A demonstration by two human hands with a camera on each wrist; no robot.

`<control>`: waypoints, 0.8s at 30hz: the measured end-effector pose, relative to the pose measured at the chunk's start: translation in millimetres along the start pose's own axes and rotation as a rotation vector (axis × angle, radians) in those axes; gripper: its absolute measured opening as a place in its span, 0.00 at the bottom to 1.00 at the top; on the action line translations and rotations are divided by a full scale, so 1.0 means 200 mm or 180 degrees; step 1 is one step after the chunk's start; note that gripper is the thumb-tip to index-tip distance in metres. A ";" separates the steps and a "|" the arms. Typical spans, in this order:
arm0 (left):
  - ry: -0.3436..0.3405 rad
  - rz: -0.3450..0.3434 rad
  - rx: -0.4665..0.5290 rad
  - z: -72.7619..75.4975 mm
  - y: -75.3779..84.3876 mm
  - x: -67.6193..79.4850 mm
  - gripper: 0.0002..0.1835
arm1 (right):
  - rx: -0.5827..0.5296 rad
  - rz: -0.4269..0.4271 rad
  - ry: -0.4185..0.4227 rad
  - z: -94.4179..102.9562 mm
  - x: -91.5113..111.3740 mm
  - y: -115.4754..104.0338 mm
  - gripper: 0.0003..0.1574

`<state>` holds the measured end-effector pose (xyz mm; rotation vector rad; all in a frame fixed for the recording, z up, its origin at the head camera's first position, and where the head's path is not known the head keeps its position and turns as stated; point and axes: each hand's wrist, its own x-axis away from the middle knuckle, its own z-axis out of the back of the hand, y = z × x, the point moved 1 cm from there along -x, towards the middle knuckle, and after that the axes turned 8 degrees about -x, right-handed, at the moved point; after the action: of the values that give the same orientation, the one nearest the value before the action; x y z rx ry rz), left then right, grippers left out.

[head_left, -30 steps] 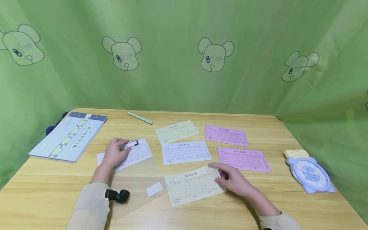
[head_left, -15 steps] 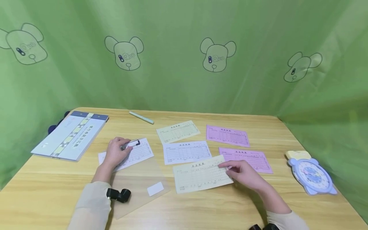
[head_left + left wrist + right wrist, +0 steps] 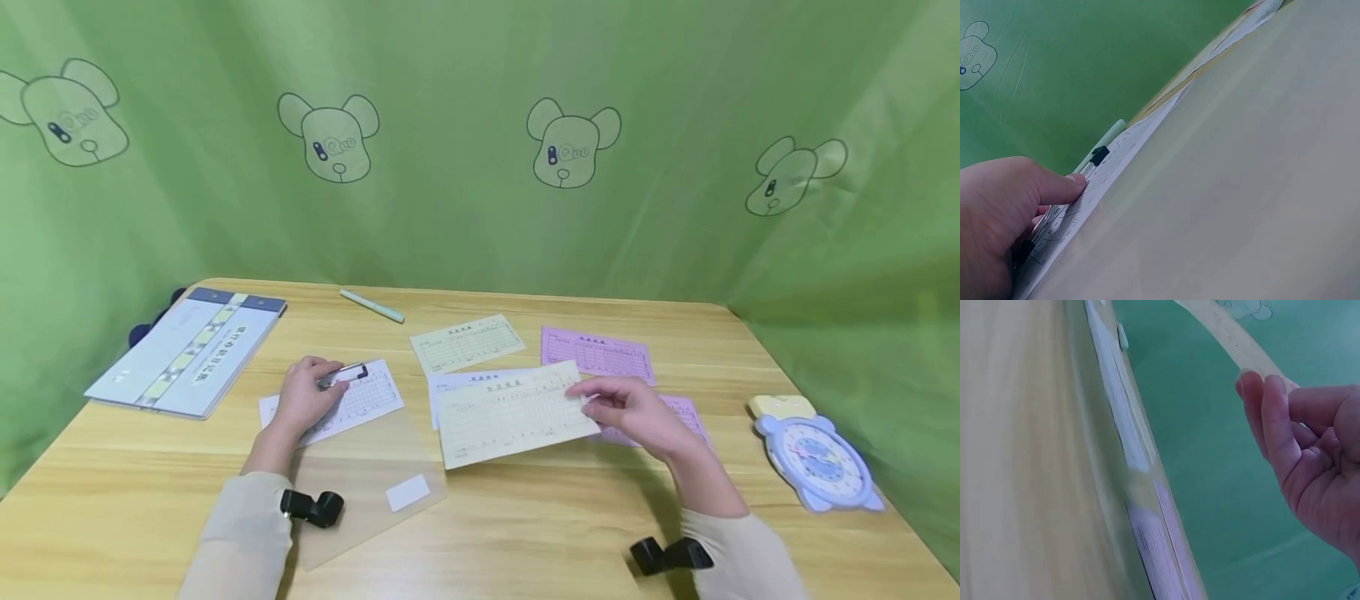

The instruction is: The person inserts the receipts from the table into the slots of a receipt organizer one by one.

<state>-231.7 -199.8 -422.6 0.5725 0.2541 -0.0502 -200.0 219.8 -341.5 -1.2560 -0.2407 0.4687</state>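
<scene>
My left hand (image 3: 307, 396) grips the metal clip (image 3: 343, 376) of a see-through clipboard (image 3: 352, 475), its thumb on the clip in the left wrist view. A white printed form (image 3: 367, 404) lies on the board at the clip. My right hand (image 3: 637, 417) pinches the right edge of a pale yellow form (image 3: 510, 417), raised off the table. That sheet covers much of another white form (image 3: 442, 383) and part of a purple form (image 3: 682, 412). In the right wrist view, the thumb and fingertips of my right hand (image 3: 1310, 450) meet on the sheet's edge.
A second pale yellow form (image 3: 468, 343) and a second purple form (image 3: 597, 354) lie farther back. A light green pen (image 3: 371, 306) is behind them. Left stands a ledger booklet (image 3: 187, 354); right lie a blue clock-shaped toy (image 3: 821, 461) and a yellow block (image 3: 782, 407).
My right hand has lifted the pale yellow form from the table and carried it up and away from the body, over the white form. My left hand stays on the clip.
</scene>
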 end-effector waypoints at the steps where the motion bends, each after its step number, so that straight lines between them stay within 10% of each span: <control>1: -0.0002 0.0006 0.0003 0.00 0.00 0.00 0.18 | -0.0008 -0.0030 0.0023 -0.02 -0.03 0.00 0.16; 13: 0.0005 0.0029 -0.0007 0.00 0.01 0.00 0.19 | -0.0232 -0.0263 -0.0118 -0.32 -0.36 0.06 0.15; 24: -0.0026 0.0074 -0.0031 0.01 0.02 0.01 0.19 | -0.0286 -0.0386 -0.0317 -0.47 -0.46 0.02 0.15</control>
<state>-229.7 -197.9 -419.6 0.5654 0.2398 -0.0289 -242.5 96.4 -366.2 -1.2990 -0.4237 0.4200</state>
